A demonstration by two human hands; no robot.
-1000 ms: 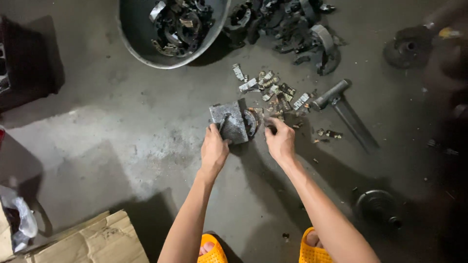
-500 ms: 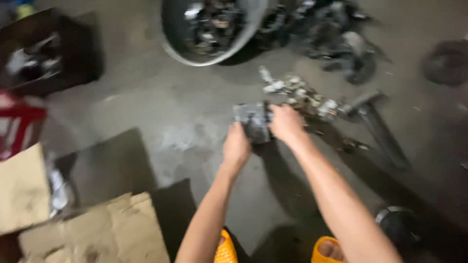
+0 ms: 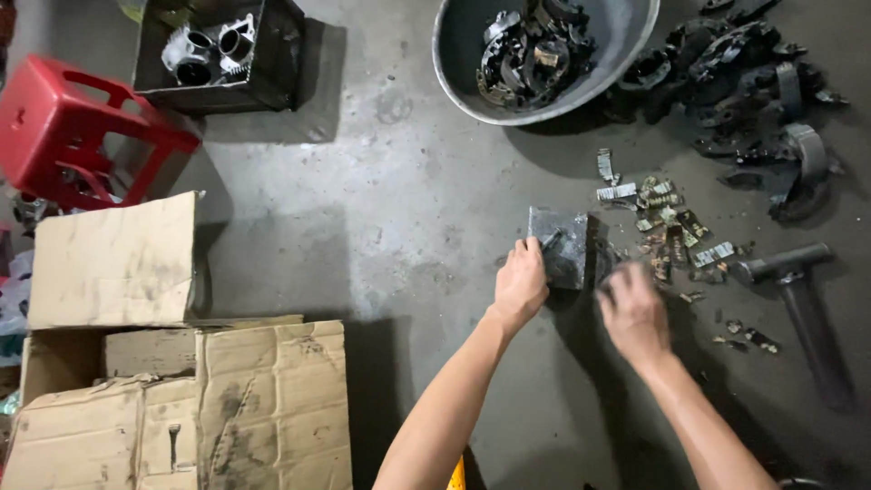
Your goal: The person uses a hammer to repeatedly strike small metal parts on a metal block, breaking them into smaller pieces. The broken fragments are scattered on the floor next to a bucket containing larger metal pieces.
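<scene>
My left hand (image 3: 521,283) rests on the near left edge of a small grey metal block (image 3: 560,245) that lies on the concrete floor, its fingers pinching something dark on the block. My right hand (image 3: 632,310) hovers just right of the block, blurred by motion, fingers curled; what it holds, if anything, is hidden. A scatter of small metal clips and springs (image 3: 667,225) lies just beyond the right hand.
A hammer (image 3: 798,295) lies at the right. A grey basin (image 3: 626,54) of dark metal parts and a pile of dark brake-shoe-like parts (image 3: 753,82) sit at the top. Left: a cardboard box (image 3: 181,363), a red stool (image 3: 77,136), a dark crate (image 3: 218,50).
The camera has swung, bringing the box, stool and crate into view. My right hand has come off the block and pulled back toward me; my left hand stays at the block.
</scene>
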